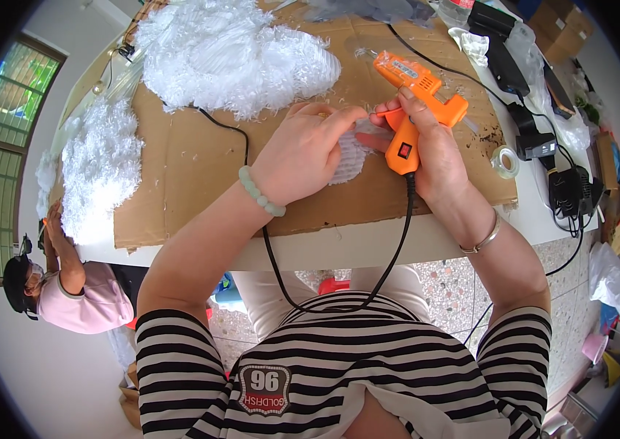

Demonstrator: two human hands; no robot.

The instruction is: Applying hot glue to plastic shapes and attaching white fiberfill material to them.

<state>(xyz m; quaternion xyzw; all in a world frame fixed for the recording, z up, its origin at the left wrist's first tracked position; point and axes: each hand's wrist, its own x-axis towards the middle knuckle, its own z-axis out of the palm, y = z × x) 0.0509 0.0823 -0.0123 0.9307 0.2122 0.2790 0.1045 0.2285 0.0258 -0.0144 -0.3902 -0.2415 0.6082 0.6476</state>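
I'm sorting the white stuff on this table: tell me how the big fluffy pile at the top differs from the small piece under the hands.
The fluffy pile is large, shaggy and lies loose on the cardboard; the small white piece is compact, flatter, with a ribbed look. Nobody touches the pile; the piece sits under the left hand, beside the orange glue gun gripped in the right hand. Both are white.

Cardboard sheet [193, 168] lies on tabletop [368, 249]. Fluffy pile [229, 55] at its far side, second pile [101, 164] off its left edge. Glue gun [412, 110] right of small ribbed piece [350, 157], both near the front edge. Tape roll [505, 161] further right.
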